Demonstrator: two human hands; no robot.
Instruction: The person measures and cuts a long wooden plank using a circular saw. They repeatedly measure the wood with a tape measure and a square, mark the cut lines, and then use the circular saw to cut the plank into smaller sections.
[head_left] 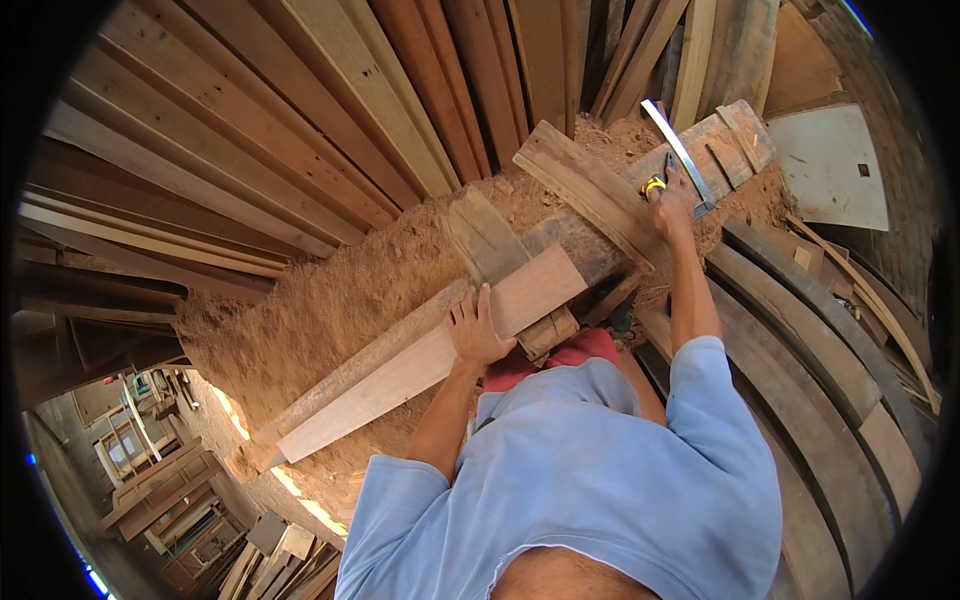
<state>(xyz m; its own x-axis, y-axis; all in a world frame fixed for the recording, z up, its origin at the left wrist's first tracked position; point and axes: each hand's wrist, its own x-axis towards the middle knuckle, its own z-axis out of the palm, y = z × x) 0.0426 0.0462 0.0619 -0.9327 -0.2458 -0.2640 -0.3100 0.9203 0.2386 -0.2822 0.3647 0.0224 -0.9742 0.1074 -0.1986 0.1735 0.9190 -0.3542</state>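
Observation:
My left hand (478,328) lies with fingers spread on a pale, smooth plank (390,390). The plank slants from lower left toward the middle, beside a rougher timber (345,360). My right hand (676,203) reaches to the far right end of the worn bench beam (735,140). Its fingers look curled, but what they grip is partly hidden. A try square with a shiny metal blade (678,145) is right at that hand. Against its thumb side sits a small yellow and black tape measure (653,187). A small dark object (669,161) shows by the fingertips.
A thick board (585,190) crosses the beam, and a shorter block (485,235) lies left of it. Sawdust (330,300) covers the ground. Long planks (250,110) lean at the back left. Curved-looking timbers (810,330) are stacked at right, below a white panel (830,165).

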